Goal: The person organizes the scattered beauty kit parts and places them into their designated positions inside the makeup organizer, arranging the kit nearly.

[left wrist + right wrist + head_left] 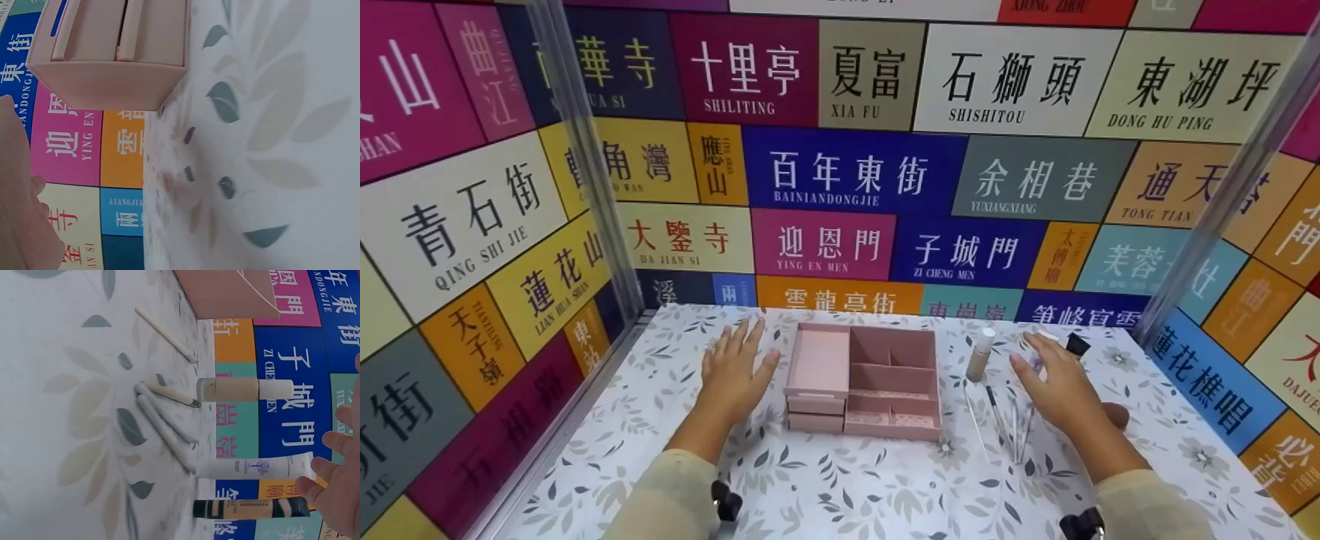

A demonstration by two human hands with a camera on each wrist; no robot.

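Observation:
A pink desk organizer [892,433] with several compartments and small drawers at its left stands between the two hands. My left hand [739,371], fingers spread and holding nothing, is beside its left side. To the right, my right hand [1061,386] hovers with extended fingers near a white tube [253,467] with a purple print. Whether the fingertips touch that tube I cannot tell. A beige bottle [978,363] with a white cap stands left of the right hand. Behind the hand is a tube with a black end [1077,345]. Several slim sticks [996,412], perhaps brushes or pencils, lie in front.
A brown rounded object [1116,415] is partly hidden by the right wrist. The white table [840,487] has a leaf-patterned cover. Colourful panels with lettering [855,172] enclose the back and both sides, with clear posts [592,157] at the corners.

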